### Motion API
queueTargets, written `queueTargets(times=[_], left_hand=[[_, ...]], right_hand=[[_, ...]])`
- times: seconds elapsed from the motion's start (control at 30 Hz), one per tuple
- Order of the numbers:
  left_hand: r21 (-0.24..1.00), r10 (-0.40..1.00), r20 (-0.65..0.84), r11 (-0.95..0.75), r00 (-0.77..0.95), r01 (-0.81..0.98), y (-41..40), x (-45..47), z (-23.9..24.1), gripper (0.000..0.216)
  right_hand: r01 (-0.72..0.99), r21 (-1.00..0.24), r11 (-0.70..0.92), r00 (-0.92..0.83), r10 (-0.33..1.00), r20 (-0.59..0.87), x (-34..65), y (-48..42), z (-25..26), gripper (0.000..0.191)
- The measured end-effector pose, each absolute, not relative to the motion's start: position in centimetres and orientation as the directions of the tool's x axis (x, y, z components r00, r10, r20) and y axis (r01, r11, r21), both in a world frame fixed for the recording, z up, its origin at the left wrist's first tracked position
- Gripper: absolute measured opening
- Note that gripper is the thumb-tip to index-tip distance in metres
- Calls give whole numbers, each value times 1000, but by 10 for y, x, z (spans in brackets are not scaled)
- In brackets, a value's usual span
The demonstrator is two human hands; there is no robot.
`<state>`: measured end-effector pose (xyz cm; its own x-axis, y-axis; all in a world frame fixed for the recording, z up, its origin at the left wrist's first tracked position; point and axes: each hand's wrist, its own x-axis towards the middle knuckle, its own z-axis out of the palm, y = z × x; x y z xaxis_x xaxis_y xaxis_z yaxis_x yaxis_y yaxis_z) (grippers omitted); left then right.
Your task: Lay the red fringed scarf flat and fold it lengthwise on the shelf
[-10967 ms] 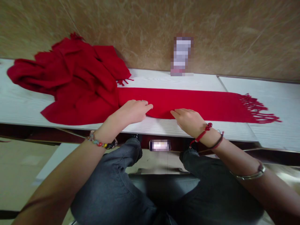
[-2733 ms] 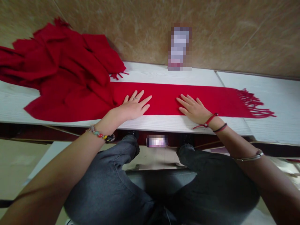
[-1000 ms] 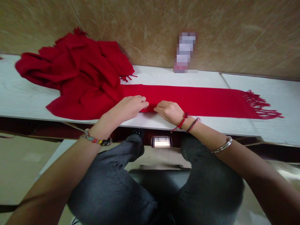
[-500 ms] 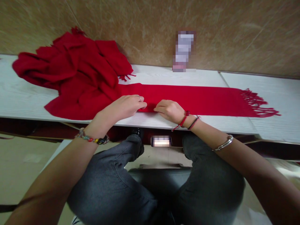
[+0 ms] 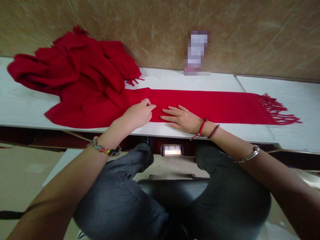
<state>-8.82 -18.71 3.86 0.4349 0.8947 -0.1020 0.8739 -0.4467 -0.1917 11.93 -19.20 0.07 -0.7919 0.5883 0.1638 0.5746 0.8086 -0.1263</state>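
I see a white table running along a tan marble wall. A red heap lies at the left. The scarf lies flat along the table, its long axis left to right and its fringe pointing right. My left hand rests half-curled on the scarf's near edge; I cannot tell if it grips. My right hand presses flat with the fingers spread, holding nothing.

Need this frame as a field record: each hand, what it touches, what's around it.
left hand: palm down, fingertips on the red scarf; pinching or not, cannot tell
right hand: flat, fingers spread, on the scarf's near edge, close to the left hand but apart
scarf: flat along the white table; fringe at right end, left end runs into a heap of red cloth
wrists: beaded bracelet left; red cord and metal bangle right
behind: blurred object against the tan wall
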Motion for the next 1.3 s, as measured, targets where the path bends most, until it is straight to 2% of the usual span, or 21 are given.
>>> queueTargets(times=[0.27,0.4,0.5,0.6,0.7,0.83,0.93,1.03,1.1,1.2,1.3], left_hand=[[-261,948,-226,-280,223,924,-196,-71,52,53],[-274,964,-169,-244,203,930,-192,-68,56,46],[-207,947,-49,-321,318,924,-180,-69,46,47],[-56,903,-85,-426,420,903,-165,-74,32,52],[32,913,-181,-366,366,930,-158,-79,21,53],[22,963,-146,-226,227,974,-160,-84,16,57],[19,967,-132,-216,217,976,-162,-84,15,57],[12,964,-132,-230,230,973,-161,-84,14,57],[12,963,-137,-233,232,972,-160,-84,14,58],[18,968,-123,-218,219,976,-160,-85,14,58],[17,975,-102,-199,200,980,-160,-85,12,57]], right_hand=[[562,-71,824,-824,565,45,123,-193,6,44],[557,-71,827,-828,560,26,122,-193,8,44],[562,-71,824,-825,565,29,121,-194,8,43],[565,-70,822,-821,569,44,121,-194,8,41],[567,-73,820,-818,572,61,121,-195,7,40],[562,-128,817,-816,573,77,122,-196,6,39],[531,-230,816,-821,562,99,127,-191,7,39],[557,-326,764,-754,630,186,129,-176,13,43],[650,-325,687,-661,722,206,125,-166,18,47],[795,-246,554,-553,829,81,111,-158,22,54],[851,-145,505,-517,854,-58,102,-157,19,55]])
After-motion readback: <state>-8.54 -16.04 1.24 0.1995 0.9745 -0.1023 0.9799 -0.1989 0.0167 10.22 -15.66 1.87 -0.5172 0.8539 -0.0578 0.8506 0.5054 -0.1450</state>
